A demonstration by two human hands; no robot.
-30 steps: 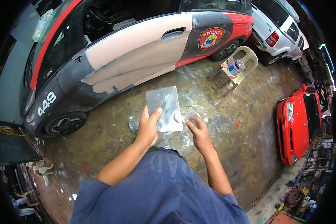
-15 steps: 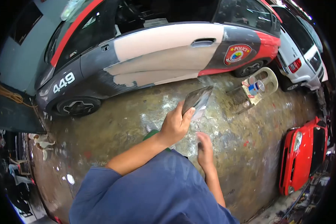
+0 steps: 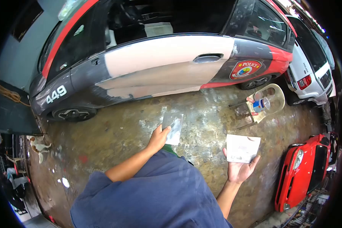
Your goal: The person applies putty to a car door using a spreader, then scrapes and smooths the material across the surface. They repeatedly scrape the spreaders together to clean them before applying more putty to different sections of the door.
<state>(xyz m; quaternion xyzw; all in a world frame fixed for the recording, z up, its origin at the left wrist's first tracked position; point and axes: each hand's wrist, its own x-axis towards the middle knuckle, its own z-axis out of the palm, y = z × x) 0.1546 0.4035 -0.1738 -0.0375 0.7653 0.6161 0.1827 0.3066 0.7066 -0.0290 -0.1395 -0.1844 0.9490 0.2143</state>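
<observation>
My left hand [image 3: 158, 137] grips a flat, dark grey, shiny sheet [image 3: 173, 128] by its left edge, low in front of my body. To the right, my right hand [image 3: 240, 170] is palm up, with a white square sheet [image 3: 243, 148] resting against its fingers; thumb and little finger show at its sides. Faint marks show on the white sheet. Ahead stands a car with a large beige patch on its door [image 3: 159, 64], beyond both hands. Neither hand touches the car.
A pale plastic chair [image 3: 278, 99] holds a blue and white container [image 3: 260, 105]. Behind it stands a white vehicle [image 3: 304, 70]. A red car [image 3: 298, 176] is at the right. On the floor at the left lies a white and brown dog [image 3: 40, 147].
My hands have moved apart, the left leftward and the right outward to the right. The white sheet now shows on my right hand. The view has shifted slightly.
</observation>
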